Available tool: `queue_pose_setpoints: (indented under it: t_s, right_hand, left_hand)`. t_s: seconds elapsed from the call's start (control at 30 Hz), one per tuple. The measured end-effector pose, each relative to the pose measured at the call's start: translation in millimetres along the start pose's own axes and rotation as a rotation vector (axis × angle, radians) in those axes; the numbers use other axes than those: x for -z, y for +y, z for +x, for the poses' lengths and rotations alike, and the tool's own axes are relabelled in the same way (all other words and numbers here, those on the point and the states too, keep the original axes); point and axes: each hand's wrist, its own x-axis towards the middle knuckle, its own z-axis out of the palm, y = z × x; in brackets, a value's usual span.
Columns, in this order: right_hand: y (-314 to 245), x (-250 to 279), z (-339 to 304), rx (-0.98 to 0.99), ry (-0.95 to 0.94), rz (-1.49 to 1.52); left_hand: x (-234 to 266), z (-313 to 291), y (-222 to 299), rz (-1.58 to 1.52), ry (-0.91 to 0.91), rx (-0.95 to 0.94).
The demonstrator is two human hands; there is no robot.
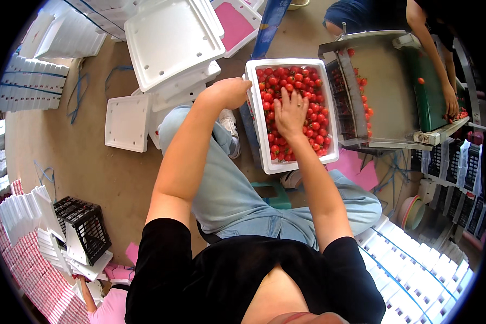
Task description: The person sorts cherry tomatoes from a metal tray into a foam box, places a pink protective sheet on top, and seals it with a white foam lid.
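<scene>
A white foam box (330, 102) filled with small red cherry tomatoes (278, 143) stands in front of me, just beyond my knees. My right hand (290, 113) lies palm down on top of the tomatoes, its fingers spread. At the upper left of the box, my left hand (232, 93) is closed at the rim, with its fingertips partly hidden. Beside the box on the right is a metal sorting chute (386, 92), with a few tomatoes along its near-side edge.
White foam lids (173, 40) are piled at the upper left. Another person's arm (440, 59) reaches over a green belt (429, 97) at the far right. A black crate (86, 227) sits at the lower left, near a person in pink (109, 305). Foam boxes (410, 270) are stacked behind me.
</scene>
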Motion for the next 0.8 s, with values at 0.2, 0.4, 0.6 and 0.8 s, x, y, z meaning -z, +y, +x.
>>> queue_pose_setpoints:
  t_s: [0.2,0.4,0.6,0.8]
  right_hand:
    - [-8,35,-50,0.040,-0.058,0.169]
    - [9,82,-94,0.138,-0.030,0.253]
    - [22,137,-129,-0.109,0.163,0.430]
    - [50,179,-121,0.317,-0.128,0.725]
  left_hand:
    - [-1,-9,-6,-0.018,0.044,-0.055]
    - [-4,-10,-2,-0.001,0.023,-0.048]
    - [-3,-18,12,-0.038,0.123,-0.115]
    - [24,20,49,-0.282,0.439,-0.225]
